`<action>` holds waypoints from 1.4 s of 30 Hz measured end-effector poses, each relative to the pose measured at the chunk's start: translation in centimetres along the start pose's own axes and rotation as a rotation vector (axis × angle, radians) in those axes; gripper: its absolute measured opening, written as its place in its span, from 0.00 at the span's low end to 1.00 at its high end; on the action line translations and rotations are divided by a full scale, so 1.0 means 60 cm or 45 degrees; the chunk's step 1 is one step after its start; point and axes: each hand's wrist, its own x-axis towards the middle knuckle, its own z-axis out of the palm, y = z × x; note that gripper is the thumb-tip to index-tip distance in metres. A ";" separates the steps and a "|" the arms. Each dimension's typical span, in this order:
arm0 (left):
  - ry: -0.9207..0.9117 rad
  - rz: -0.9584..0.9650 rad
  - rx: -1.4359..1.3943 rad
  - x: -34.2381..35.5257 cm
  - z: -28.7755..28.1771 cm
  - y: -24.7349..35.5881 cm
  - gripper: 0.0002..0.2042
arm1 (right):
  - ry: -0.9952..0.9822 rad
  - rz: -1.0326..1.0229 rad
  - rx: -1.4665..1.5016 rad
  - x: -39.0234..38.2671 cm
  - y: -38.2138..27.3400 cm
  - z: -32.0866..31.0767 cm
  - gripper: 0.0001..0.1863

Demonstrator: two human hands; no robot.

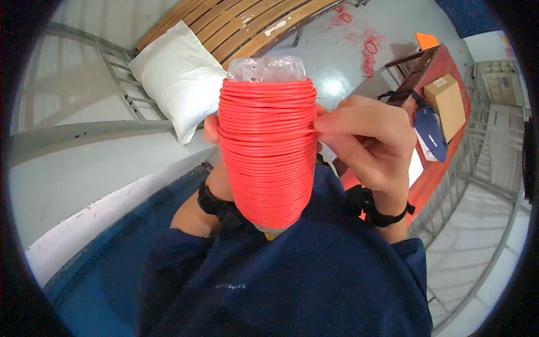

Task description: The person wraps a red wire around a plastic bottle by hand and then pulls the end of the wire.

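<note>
A clear plastic bottle (266, 69) is held up in front of my chest, its base at the top and its narrow end toward me. Tight coils of red cord (266, 151) cover nearly its whole side. A bit of yellow shows at the narrow end. My left hand (211, 129) grips the bottle from its left and from behind; a thumb or fingertip shows at the edge, and most of the fingers are hidden. At the right edge of the coils, my right hand (373, 140) pinches a strand of the cord between thumb and forefinger.
A white pillow (177, 78) lies near a slatted wooden bench (241, 28) at the back left. Loose red strands (369, 50) lie on the floor. On the red table (449, 62) at the right are a cardboard box (446, 104) and a dark blue cap (430, 132).
</note>
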 end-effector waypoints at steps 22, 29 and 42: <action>0.160 -0.114 0.175 -0.023 -0.061 0.022 0.48 | -0.132 -0.184 -0.349 0.011 -0.012 0.006 0.17; 0.357 -0.115 0.366 -0.024 -0.037 0.012 0.63 | -0.076 -0.463 -0.228 0.009 0.008 0.024 0.18; 0.283 -0.088 0.083 -0.029 -0.030 -0.003 0.64 | 0.053 -0.633 -0.184 -0.007 0.036 0.039 0.16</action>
